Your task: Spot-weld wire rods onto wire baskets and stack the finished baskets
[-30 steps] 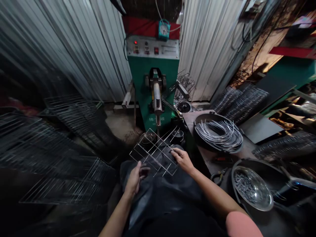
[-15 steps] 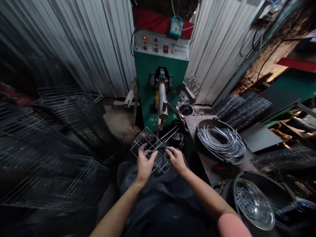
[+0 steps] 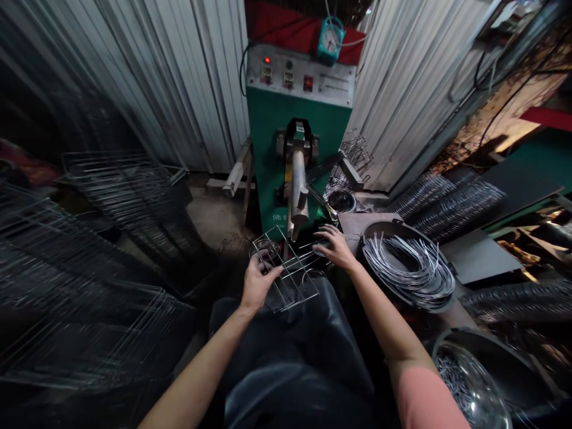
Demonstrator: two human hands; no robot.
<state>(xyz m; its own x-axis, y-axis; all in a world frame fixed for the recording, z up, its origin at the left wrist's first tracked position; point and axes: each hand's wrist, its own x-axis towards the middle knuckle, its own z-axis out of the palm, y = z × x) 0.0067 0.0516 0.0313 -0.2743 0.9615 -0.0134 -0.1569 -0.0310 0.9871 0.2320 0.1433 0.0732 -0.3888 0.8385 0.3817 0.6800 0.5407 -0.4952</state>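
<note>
My left hand [image 3: 260,279] is closed on the left side of a wire grid [image 3: 292,271], a flat frame of thin crossed metal rods, tilted above my lap. My right hand [image 3: 335,245] is apart from the grid, to its upper right. Its fingers are stretched out and spread over a small dark bowl, mostly hidden beneath it. Just above the grid hangs the metal electrode arm [image 3: 298,193] of a green machine [image 3: 268,137], its tip close to the grid's upper edge. Behind the grid is a small round dish [image 3: 269,249].
On the right stand a round pan with a coil of cut wires [image 3: 409,268] and a clear bowl of small metal pieces [image 3: 456,381]. Stacked wire racks [image 3: 129,208] fill the left. Corrugated metal sheets [image 3: 192,77] rise behind the machine.
My right hand has let go of the grid and moved up and right, its fingers opening out. My left hand still holds the grid. The view has shifted slightly.
</note>
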